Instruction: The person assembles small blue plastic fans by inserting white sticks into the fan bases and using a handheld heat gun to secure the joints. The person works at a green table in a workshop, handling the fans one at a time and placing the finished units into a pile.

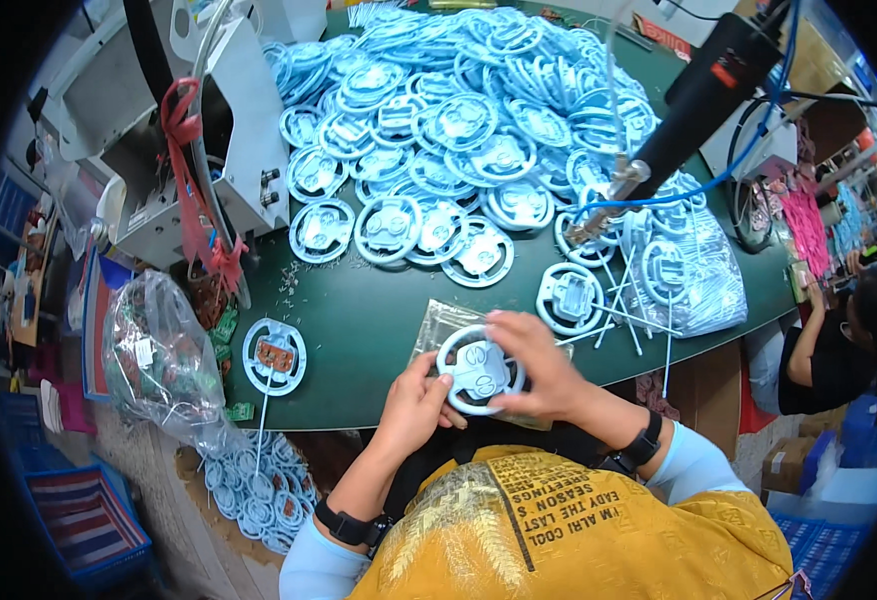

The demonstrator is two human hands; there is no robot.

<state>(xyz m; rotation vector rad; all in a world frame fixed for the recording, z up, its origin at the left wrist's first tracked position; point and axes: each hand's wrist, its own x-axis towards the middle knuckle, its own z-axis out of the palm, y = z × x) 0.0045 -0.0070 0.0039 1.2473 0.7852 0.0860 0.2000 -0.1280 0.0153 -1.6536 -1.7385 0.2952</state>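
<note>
Both hands share one grip on a light-blue toy steering wheel [480,369], held just above the near edge of the green tabletop [369,320]. Left hand [414,405] is closed on the wheel's lower-left rim, fingers curled under, thumb on the face. Right hand [539,365] comes over the top & right side, fingers [504,322] wrapped on the upper rim, so the wheel is pinched betw. the two; its round center hub shows facing up. Black wristbands sit on both wrists. Directly under the grip lies a clear plastic bag [437,318], flat on the tabletop. Just right of the grip: a single wheel part [570,298] w/ thin white sticks [631,315] strewn beside it, then a clear bag stuffed w/ more blue wheels [694,275]. Left of the grip, apart from it: one wheel lying face-down w/ an orange-brown circuit piece in its middle [274,356] & a thin wire trailing off the edge. Beyond the grip, a big heap of the same blue wheels [439,130] covers the far tabletop. Above right, a black hanging tool w/ blue hose [694,100] points down at the heap's edge. Far left: a grey machine [199,150], & a clear bag of small parts [159,355] by the tabletop's corner; more wheels in a bag on the floor [259,490] below. Another person [839,340] sits far right.
</note>
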